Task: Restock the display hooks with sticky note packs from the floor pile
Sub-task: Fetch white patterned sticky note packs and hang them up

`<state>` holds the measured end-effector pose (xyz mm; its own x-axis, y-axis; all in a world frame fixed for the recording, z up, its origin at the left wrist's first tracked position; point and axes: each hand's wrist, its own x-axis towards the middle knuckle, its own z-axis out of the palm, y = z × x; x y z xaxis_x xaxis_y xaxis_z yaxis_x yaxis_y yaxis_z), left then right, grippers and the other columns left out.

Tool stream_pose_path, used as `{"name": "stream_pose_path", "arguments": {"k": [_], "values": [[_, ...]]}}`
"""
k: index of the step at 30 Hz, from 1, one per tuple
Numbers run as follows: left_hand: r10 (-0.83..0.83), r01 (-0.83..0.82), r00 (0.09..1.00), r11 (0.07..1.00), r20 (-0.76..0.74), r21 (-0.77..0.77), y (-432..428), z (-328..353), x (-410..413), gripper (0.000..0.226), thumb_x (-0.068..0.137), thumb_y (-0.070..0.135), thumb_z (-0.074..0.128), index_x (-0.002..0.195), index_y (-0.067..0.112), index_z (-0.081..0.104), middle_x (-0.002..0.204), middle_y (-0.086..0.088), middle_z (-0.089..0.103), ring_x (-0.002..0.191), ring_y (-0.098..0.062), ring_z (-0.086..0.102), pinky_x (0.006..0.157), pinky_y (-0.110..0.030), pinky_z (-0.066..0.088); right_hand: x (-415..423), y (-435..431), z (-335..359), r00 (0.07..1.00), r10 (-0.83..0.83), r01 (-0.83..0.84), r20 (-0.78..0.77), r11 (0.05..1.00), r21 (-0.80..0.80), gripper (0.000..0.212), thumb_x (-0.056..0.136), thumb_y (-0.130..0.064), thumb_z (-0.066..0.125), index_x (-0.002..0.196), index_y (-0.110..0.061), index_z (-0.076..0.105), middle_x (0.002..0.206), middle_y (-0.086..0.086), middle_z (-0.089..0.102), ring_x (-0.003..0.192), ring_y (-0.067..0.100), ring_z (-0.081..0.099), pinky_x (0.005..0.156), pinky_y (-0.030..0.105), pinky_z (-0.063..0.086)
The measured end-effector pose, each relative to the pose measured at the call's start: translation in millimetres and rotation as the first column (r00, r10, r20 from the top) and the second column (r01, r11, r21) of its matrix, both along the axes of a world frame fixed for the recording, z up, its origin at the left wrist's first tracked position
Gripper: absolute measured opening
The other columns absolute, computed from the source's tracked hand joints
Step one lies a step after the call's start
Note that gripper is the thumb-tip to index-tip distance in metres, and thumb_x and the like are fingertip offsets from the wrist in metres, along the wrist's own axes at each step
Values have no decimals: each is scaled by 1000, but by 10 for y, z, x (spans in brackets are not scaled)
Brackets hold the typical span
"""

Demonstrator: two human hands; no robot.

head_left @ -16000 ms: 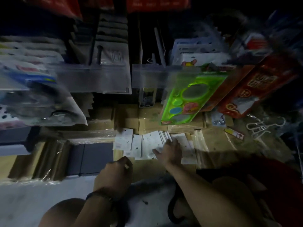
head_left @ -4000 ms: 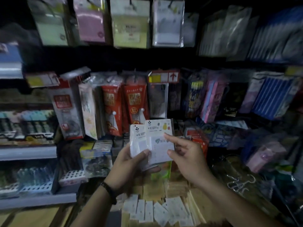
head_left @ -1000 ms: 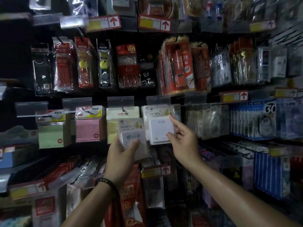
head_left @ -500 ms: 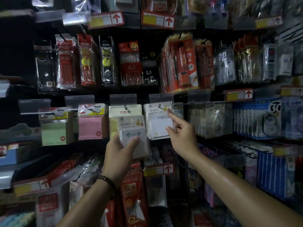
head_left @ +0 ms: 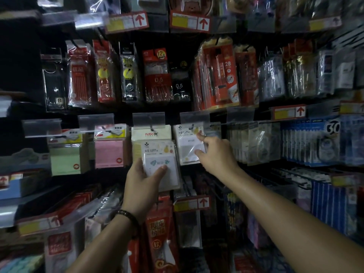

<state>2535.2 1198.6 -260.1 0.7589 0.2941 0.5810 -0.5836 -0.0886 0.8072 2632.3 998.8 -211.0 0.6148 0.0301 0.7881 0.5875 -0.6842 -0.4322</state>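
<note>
My left hand (head_left: 141,186) grips a stack of white sticky note packs (head_left: 160,160) in clear wrap, held up in front of the middle row of hooks. My right hand (head_left: 213,154) is raised to a white sticky note pack (head_left: 189,146) that hangs on a hook (head_left: 192,126) under a clear label holder. Its forefinger touches the pack near the top and its thumb rests on the lower right edge. To the left hang a cream pack (head_left: 151,133), a pink pack (head_left: 109,152) and a green pack (head_left: 66,160). The floor pile is out of view.
Above hang rows of pencil and lead refill packs (head_left: 157,75). Clear packets (head_left: 254,142) and blue correction tape cards (head_left: 311,142) fill the hooks to the right. Red packs (head_left: 159,233) hang below. Shelf edges (head_left: 11,194) jut out at the left. The light is dim.
My right hand has slid the white pack onto the hook and loosened its hold, forefinger now pointing at the pack's top. My left hand holds its stack in about the same place.
</note>
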Motion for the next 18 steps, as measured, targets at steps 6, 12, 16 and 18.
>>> {"name": "stream_pose_path", "arguments": {"k": [6,12,16,18], "values": [[-28,28,999,999,-20,16,-72,-11,-10,28,104,15,64,129,25,59,125,4,73,107,-15,76,81,-34,66,-205,-40,-41,965,-261,252,-9,941,-226,63,104,-50,59,162,-46,36,119,2,63,95,26,68,79,41,61],[-135,133,988,991,-76,-31,-189,12,55,23,109,12,53,130,21,55,129,-4,72,111,-25,75,89,-48,64,-443,25,-486,981,194,-195,21,969,154,62,101,-49,65,158,-36,47,101,-13,71,87,8,71,76,34,60],[-170,170,984,985,-51,3,-344,34,131,24,109,10,54,130,21,50,129,-6,73,111,-24,76,92,-53,64,-503,107,-631,894,448,-424,-22,860,283,86,99,-18,76,168,-35,28,98,-11,76,84,2,75,67,20,58],[-155,157,987,987,-33,45,-406,51,151,25,108,9,55,128,22,48,129,-3,71,107,-14,76,84,-39,66,-489,106,-614,885,465,-444,18,832,333,86,99,-6,73,167,-37,30,103,-9,75,90,1,75,69,20,60]]}}
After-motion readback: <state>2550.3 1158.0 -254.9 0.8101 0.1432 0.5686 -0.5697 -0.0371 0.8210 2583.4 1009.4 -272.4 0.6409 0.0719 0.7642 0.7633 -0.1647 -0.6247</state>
